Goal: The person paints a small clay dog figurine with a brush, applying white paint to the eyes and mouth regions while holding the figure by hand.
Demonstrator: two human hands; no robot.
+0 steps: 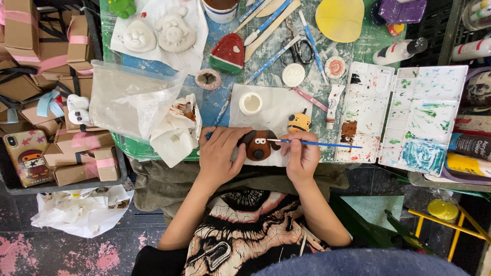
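We see the left hand point(219, 153) curled around the left side of a brown dog head point(259, 145), a small clay figure with dark ears and a black nose, fingers closed on it and steadying it at the near edge of the table point(266, 51). The dog sits on a white sheet point(271, 105), between our two hands. The right hand point(303, 156) pinches a blue brush point(317, 144) in a closed grip; the brush lies nearly level, its tip touching the dog's right side and its handle running out to the right over the palette point(404, 115).

Just behind the dog on the same sheet stands a yellow figure point(299, 121) with dark stripes, and near it a small white pot point(250, 102). A paint tube point(333, 105) lies between the sheet and the palette, whose wells are smeared with green, blue, red and brown. Farther back we see a watermelon slice point(228, 52) of clay, scissors point(302, 48), several more brushes, a yellow disc point(339, 19) and two unpainted white figures point(158, 35) on paper. A clear plastic bag point(128, 97) lies to the left, with crumpled paper point(179, 130) stained with paint just beside the left hand. Cardboard boxes point(46, 56) with pink tape fill the far left, well apart from the dog
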